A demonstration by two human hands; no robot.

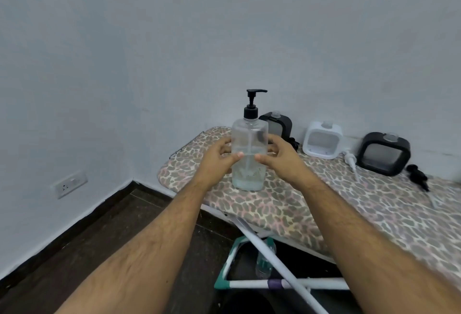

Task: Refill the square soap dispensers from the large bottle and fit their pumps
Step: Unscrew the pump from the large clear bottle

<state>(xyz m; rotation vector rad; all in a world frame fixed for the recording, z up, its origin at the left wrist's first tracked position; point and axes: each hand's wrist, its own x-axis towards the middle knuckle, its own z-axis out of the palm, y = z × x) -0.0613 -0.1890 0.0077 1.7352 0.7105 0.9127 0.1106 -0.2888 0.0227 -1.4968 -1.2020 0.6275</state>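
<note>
A large clear bottle (249, 136) with a black pump top stands upright on the leopard-print ironing board (324, 204), holding a little clear liquid at the bottom. My left hand (217, 159) wraps its left side and my right hand (279, 156) its right side, with both thumbs on the front face. Along the wall stand three square dispensers without pumps: a black one (279, 124) partly hidden behind the bottle, a white one (323, 143), and another black one (384, 154). A loose white pump (350, 161) and a loose black pump (417, 174) lie beside them.
The board's left end stops just left of the bottle, with dark floor (124, 239) below. White crossed legs (274, 264) and a green frame sit under the board. The wall runs close behind the dispensers. A socket (69, 184) is low on the left wall.
</note>
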